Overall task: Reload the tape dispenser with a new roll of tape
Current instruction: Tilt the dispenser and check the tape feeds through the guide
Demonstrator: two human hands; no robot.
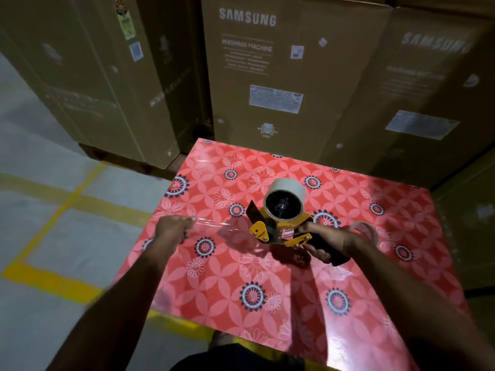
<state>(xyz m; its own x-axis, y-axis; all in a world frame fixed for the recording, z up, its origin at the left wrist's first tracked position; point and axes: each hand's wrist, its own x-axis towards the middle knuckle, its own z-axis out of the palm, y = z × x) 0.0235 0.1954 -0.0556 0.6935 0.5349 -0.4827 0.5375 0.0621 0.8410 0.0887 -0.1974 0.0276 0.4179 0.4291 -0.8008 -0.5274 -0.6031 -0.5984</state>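
A yellow and black tape dispenser (270, 231) is held above a red floral table (241, 277). On its hub sits a roll of pale tape (288, 191). My right hand (325, 243) grips the black handle. A clear strip of tape (222, 224) stretches left from the dispenser's front to my left hand (175, 227), which pinches its free end. Just behind my right hand lies an almost bare tape ring (365, 231), partly hidden.
Tall cardboard washing machine boxes (281, 76) stand close behind and to the right of the table. To the left is grey floor with yellow painted lines (53, 210). The table's near edge lies just in front of my body.
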